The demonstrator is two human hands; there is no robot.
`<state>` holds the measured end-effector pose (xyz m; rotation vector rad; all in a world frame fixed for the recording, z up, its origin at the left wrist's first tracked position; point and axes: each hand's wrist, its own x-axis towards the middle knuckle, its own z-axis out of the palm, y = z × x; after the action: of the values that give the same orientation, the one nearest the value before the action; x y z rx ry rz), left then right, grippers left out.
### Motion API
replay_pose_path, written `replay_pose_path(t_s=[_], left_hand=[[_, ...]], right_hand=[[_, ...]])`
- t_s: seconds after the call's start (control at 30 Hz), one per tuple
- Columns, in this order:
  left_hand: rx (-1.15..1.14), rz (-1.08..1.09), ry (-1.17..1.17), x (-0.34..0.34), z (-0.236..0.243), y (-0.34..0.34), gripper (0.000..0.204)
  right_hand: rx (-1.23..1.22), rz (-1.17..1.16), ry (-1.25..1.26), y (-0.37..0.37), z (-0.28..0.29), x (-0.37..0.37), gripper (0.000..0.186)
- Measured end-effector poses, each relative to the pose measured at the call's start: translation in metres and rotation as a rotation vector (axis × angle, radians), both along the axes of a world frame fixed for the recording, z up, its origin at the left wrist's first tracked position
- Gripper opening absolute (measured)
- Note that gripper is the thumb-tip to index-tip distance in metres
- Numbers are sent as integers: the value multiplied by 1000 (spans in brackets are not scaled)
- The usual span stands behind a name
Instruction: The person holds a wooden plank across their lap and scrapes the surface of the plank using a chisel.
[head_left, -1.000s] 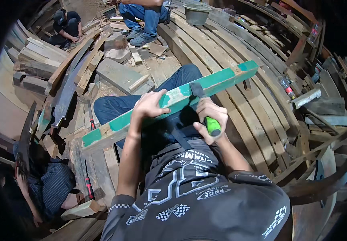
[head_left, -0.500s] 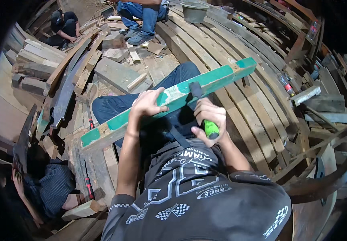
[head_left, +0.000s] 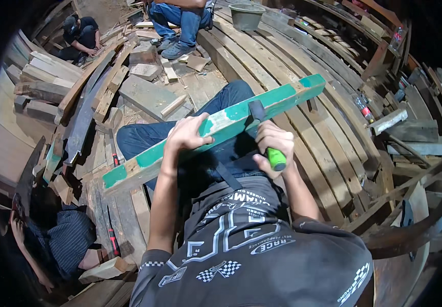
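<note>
A long wooden beam (head_left: 277,94), its upper face painted green with bare worn patches, lies slantwise across my lap. My left hand (head_left: 186,137) is closed over it left of its middle, beside a large pale patch. In my right hand (head_left: 276,143), fingers are wrapped around a scraper (head_left: 276,159) with a bright green handle and a flat dark head. That head lies against the green face, right of the pale patch. My fingers hide part of the tool's shaft.
Thick planks (head_left: 303,148) run along my right side. Loose boards (head_left: 149,94) lie ahead. A red-and-black screwdriver (head_left: 113,240) rests at left. A grey tub (head_left: 247,16) stands far ahead. One person (head_left: 80,38) crouches far left, another (head_left: 180,25) sits ahead, a third (head_left: 62,235) is near left.
My right hand and the scraper have shifted slightly right along the beam. My left hand and the beam stay nearly in place.
</note>
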<state>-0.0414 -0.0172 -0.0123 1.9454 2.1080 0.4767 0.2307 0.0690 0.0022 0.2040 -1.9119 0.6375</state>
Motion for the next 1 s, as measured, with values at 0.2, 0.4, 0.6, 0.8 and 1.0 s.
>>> replay_pose_path(t_s=[0.2,0.4,0.6,0.8,1.0], left_hand=[[-1,-47,19,1,0,3,82],[-47,-24,-3,2,4,-5,79],[-39,7,-17,3,6,-3,75],[-30,-25,-42,1,-1,-1,73],[-91,23,-66,0,6,0,80]], right_hand=[[-150,-53,40,67,-32,2,21],[-14,-22,-184,-1,9,6,26],[-208,63,-24,35,-11,12,26],[-69,-84,-267,-5,15,4,25],[-10,5,-203,-4,8,2,27]])
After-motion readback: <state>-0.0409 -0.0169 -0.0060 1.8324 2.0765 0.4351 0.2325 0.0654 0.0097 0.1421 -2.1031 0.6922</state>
